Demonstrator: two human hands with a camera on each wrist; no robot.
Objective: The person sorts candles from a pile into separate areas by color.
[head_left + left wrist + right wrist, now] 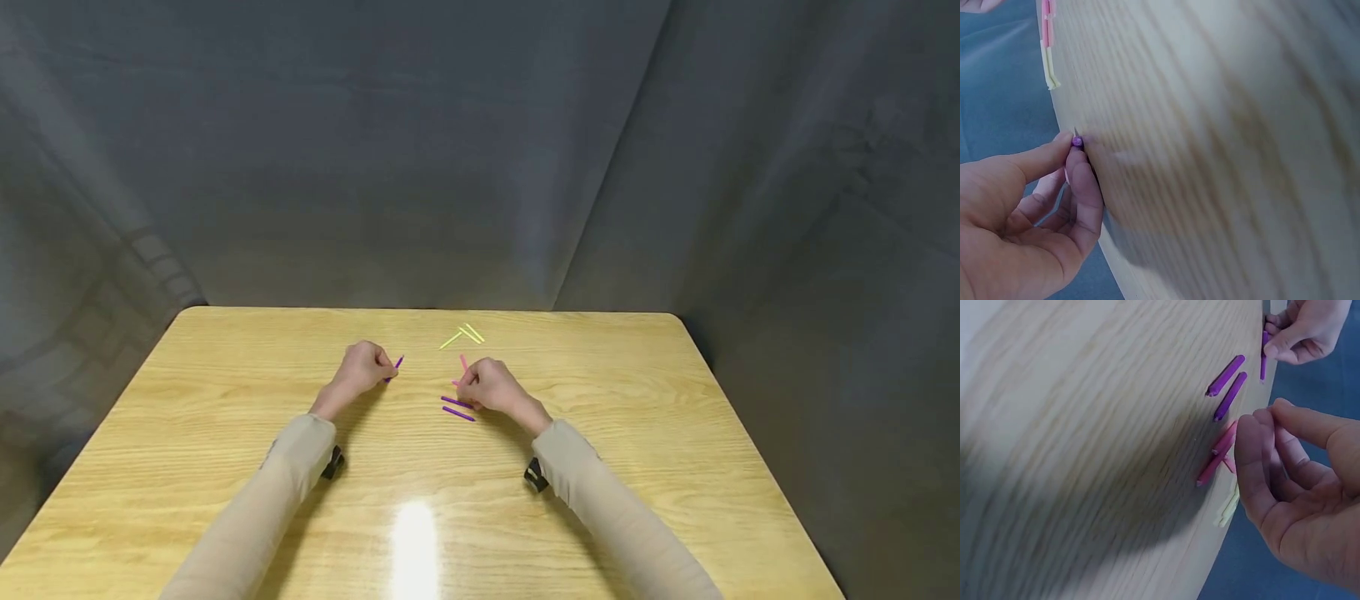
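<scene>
My left hand (364,367) pinches a thin purple stick (1077,142) between thumb and fingertips, close to the tabletop. In the head view this stick stands out beyond the fingers, with a tapered end. My right hand (491,385) is over several pink sticks (1213,467), partly covering them in the head view. In the right wrist view its thumb and bent fingertips (1249,425) come close together, with nothing showing between them. Two more purple sticks (458,413) lie side by side on the table, just nearer than the right hand.
Several pale yellow sticks (452,340) lie farther back on the light wooden table (600,375). Dark grey curtains (375,167) hang behind and beside the table. Black straps (536,475) sit at the wrists under beige sleeves (615,517). Light glares on the front middle.
</scene>
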